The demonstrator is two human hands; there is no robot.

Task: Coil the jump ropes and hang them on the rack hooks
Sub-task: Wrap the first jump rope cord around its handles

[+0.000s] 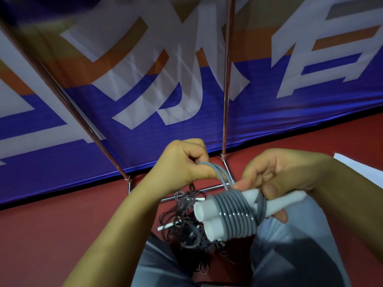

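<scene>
Right hand [277, 181] grips the two white handles [204, 219] side by side, grey rope [235, 216] wound round them in tight, neat turns — the bundle held above the lap. Left hand [187, 162] has its grip closed, pinching the loose rope end just above the coil. Below, a tangle of dark ropes [186, 230] lies on the red floor [62, 214] — beside the chrome rack [225, 96], blue banner [269, 121] behind.
</scene>
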